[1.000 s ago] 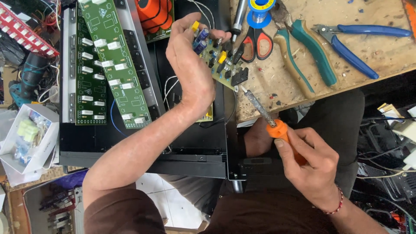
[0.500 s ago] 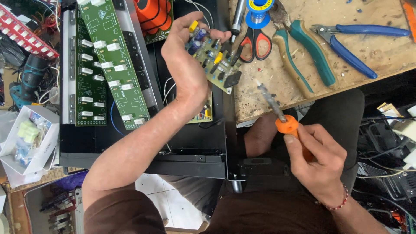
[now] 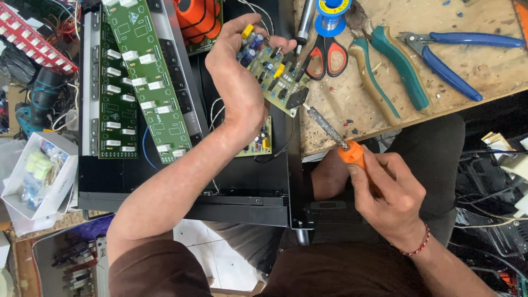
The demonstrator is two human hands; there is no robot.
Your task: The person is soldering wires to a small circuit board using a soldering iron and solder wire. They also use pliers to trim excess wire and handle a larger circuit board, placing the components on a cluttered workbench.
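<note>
My left hand holds a small green circuit board with capacitors and other parts, tilted above the black metal chassis. My right hand grips the orange handle of a soldering iron. The iron's grey tip points up and left, ending just below the board's lower corner, close to it but apart. Both forearms come from the bottom of the view.
Two long green boards lie in the chassis at left. On the wooden bench lie red scissors, green-handled pliers, blue cutters and a solder spool. A white parts box sits at the left.
The soldering iron has drawn back slightly down and right from the small board. My left hand has tilted the board a little.
</note>
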